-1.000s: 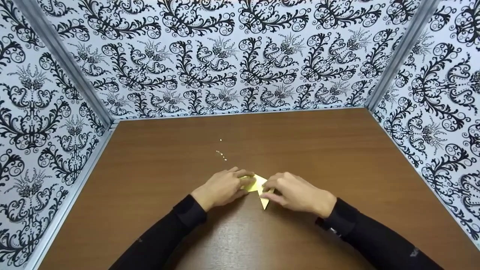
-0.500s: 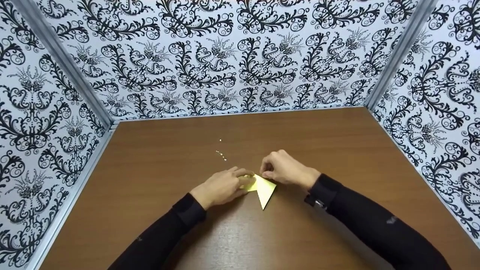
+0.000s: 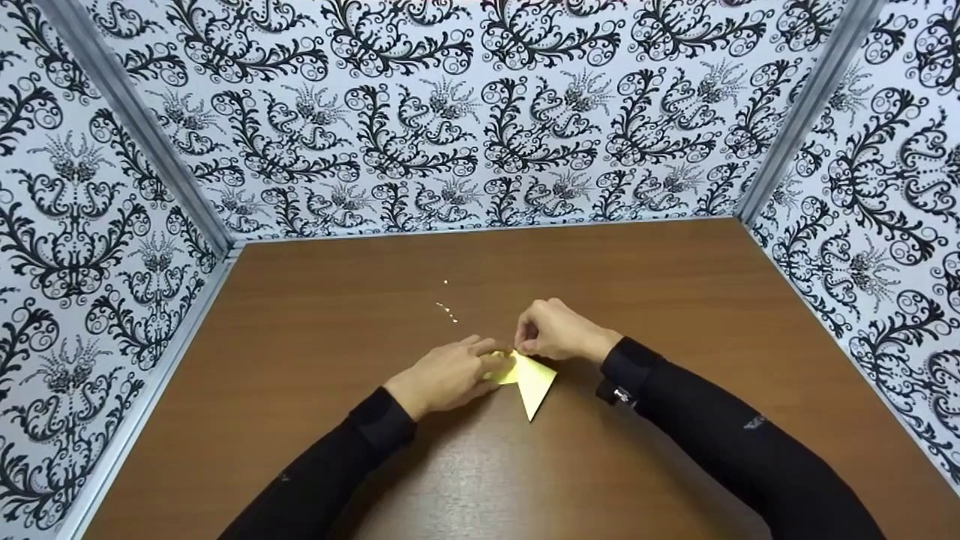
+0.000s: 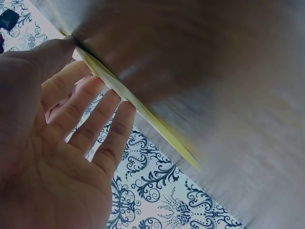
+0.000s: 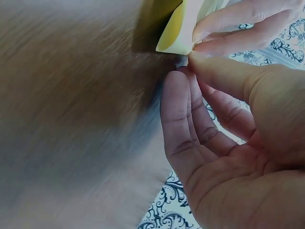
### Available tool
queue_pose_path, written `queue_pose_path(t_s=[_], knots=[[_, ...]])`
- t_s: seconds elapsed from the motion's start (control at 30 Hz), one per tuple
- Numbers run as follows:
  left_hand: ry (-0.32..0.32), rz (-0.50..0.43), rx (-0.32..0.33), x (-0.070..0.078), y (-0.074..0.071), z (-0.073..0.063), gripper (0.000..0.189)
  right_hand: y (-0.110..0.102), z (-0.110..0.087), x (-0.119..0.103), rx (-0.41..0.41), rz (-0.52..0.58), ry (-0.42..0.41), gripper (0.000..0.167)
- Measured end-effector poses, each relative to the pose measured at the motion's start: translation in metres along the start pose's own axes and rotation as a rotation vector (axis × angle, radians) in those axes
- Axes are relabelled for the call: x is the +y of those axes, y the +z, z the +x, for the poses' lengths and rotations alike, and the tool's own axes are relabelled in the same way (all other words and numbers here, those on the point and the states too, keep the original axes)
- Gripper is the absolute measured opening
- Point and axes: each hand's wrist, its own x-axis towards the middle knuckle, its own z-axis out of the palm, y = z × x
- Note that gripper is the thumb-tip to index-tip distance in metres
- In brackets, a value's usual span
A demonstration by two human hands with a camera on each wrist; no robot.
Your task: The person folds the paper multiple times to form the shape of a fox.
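When looking forward and down, see patterned walls (image 3: 480, 150) at ten, twelve and two o'clock, with a brown table (image 3: 337, 300) below. Trace a left sleeve (image 3: 322, 457) in from seven o'clock and a right sleeve (image 3: 720, 427) from four, both black. Find the left hand (image 3: 446, 375) at nine o'clock of the yellow paper (image 3: 536, 371), fingers nearly straight, tips resting on it. Find the right hand (image 3: 555, 331) at one o'clock of it, fingers curled, apparently pinching its twelve o'clock corner between thumb and fingertip, with the exact contact partly hidden in the right wrist view. Look for the paper on the table, toward five o'clock from the centre: folded, with a pointed flap (image 3: 531, 397) aimed at six o'clock and layers slightly apart along the edge in the left wrist view. Judge the folding as partway along: at least one fold made, pressing the layers flat probably left to do, impossible to tell how many folds remain. Last, spot white specks (image 3: 454, 321) between ten and eleven o'clock from the paper, apart from both hands, too small to identify.
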Motion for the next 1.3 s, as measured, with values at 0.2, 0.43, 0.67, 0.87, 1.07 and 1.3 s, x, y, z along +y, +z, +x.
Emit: queue_pose_path(t_s=[0.2,0.43,0.67,0.87,1.07,1.3], knots=[[0.011,-0.006,0.010,0.000,0.000,0.001,0.041,0.002,0.001,0.002,0.006,0.009,0.016,0.007],[0.028,-0.004,0.012,0.000,-0.001,0.001,0.042,0.005,-0.001,0.002,0.021,0.001,0.037,0.008],[0.010,-0.024,0.001,-0.002,0.000,0.002,0.041,0.008,-0.006,0.005,0.041,0.011,0.025,0.007],[-0.005,-0.013,-0.008,-0.001,-0.001,0.000,0.043,0.011,-0.019,0.009,0.055,0.018,0.014,0.010],[0.001,0.007,-0.010,-0.001,-0.002,0.000,0.043,0.012,-0.036,0.014,0.065,0.011,0.029,0.013],[0.005,0.000,-0.016,-0.003,-0.002,0.002,0.045,0.011,-0.057,0.018,0.074,0.017,0.066,0.015]])
